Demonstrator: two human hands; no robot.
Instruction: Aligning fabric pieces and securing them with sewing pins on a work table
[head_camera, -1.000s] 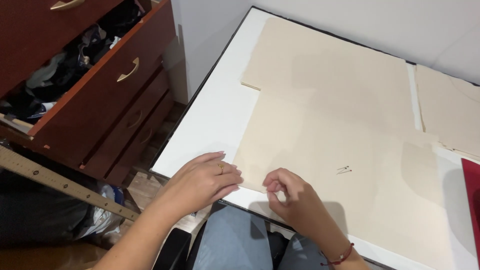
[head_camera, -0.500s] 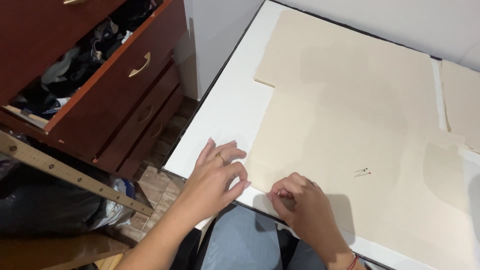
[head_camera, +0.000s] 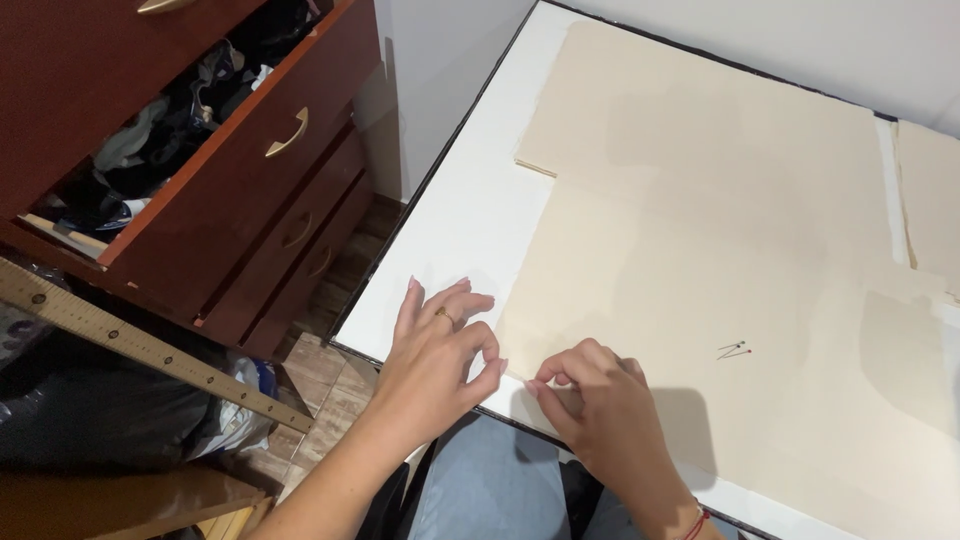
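Hands at near corner of beige paper (head_camera: 700, 260): left hand (head_camera: 435, 350) fingers curled narrow, pinching its edge; right hand (head_camera: 600, 405) curled tight on paper. Pins (head_camera: 735, 351) just beyond right hand. Dresser (head_camera: 190, 150) far left of paper.

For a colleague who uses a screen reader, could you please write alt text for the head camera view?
Two bare hands, left hand and right hand, pinch the near corner of a large beige paper sheet lying on a white table. Two pins lie on the sheet, and a red-brown chest with an open drawer stands at left.
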